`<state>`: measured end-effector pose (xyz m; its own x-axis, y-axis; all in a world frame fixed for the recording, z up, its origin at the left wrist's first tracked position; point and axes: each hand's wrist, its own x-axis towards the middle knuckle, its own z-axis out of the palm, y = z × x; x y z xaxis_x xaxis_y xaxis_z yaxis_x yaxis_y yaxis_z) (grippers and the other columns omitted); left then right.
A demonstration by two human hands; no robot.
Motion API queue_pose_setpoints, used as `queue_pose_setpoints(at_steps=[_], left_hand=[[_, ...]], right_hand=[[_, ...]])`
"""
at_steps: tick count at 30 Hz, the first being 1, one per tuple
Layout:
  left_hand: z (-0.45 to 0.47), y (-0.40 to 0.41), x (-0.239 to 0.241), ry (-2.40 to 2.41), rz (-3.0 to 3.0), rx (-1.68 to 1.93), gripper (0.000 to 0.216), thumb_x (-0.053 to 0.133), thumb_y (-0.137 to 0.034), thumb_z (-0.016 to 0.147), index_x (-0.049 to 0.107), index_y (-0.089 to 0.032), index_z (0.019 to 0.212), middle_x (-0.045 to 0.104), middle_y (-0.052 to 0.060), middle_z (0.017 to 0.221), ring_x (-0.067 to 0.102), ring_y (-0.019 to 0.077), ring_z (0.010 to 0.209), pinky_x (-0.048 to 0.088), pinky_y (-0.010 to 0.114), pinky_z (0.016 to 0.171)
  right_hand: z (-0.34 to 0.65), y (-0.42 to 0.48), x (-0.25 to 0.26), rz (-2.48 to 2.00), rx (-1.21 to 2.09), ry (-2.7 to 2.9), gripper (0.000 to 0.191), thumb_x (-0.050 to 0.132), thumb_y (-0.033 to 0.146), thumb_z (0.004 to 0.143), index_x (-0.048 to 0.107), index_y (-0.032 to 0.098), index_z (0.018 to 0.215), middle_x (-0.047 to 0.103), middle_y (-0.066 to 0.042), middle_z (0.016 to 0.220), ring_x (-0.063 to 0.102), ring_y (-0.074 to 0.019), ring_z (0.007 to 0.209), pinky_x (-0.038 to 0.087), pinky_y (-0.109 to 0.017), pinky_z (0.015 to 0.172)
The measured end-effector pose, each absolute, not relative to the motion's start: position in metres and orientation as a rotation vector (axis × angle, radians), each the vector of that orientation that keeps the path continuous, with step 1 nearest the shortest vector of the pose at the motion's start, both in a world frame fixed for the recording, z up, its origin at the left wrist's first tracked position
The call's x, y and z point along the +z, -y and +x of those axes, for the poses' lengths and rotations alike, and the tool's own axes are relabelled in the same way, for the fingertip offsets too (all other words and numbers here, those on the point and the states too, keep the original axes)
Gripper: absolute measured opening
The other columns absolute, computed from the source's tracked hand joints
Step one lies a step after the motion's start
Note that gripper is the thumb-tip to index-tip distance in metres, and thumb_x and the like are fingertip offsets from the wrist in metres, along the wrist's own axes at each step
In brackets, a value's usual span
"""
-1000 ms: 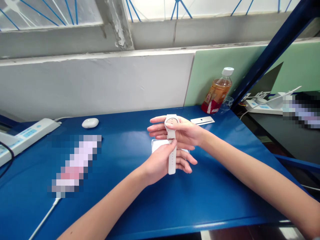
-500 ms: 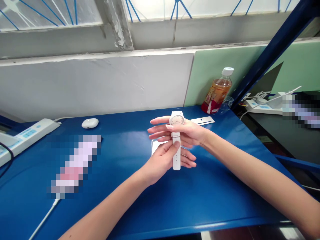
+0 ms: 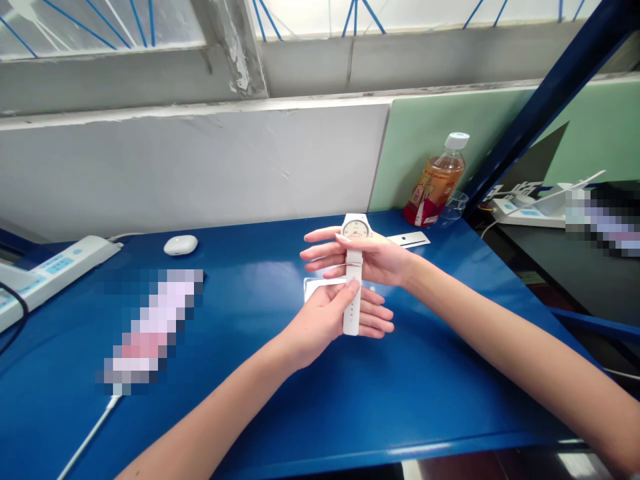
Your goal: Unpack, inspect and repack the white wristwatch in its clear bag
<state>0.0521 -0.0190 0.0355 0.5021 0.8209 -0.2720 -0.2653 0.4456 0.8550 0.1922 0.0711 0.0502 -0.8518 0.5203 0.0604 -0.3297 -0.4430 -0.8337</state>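
A white wristwatch (image 3: pixel 355 267) with a round pale dial is held upright over the blue table (image 3: pixel 250 400) at its middle. My right hand (image 3: pixel 370 257) grips the watch near its case, thumb on the upper strap, the other fingers stretched left. My left hand (image 3: pixel 327 320) pinches the lower strap, which hangs down with its row of holes showing. A small white box or card (image 3: pixel 317 288) lies on the table right behind my hands, mostly hidden.
A white oval case (image 3: pixel 181 245) lies at the back left, and a white power strip (image 3: pixel 50 270) reaches in from the left edge. A bottle of amber drink (image 3: pixel 436 181) stands at the back right beside a white card (image 3: pixel 410 239). A blurred patch with a cable lies left.
The watch has turned and risen slightly, so its dial now faces me. My right hand has shifted a little up and right; my left hand keeps its hold on the strap.
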Motion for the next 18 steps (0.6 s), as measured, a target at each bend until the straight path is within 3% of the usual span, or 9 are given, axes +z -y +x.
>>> queue_pose_setpoints(at_steps=[18], left_hand=[[0.0494, 0.019, 0.0287, -0.783, 0.838, 0.679, 0.051, 0.058, -0.052, 0.093, 0.07, -0.004, 0.101, 0.074, 0.024, 0.1, 0.075, 0.03, 0.086, 0.056, 0.045, 0.084]], right_hand=[[0.19, -0.0689, 0.0511, -0.313, 2.34, 1.294, 0.051, 0.035, 0.048, 0.102, 0.066, 0.012, 0.12, 0.073, -0.014, 0.116, 0.069, -0.0235, 0.106, 0.053, -0.036, 0.095]])
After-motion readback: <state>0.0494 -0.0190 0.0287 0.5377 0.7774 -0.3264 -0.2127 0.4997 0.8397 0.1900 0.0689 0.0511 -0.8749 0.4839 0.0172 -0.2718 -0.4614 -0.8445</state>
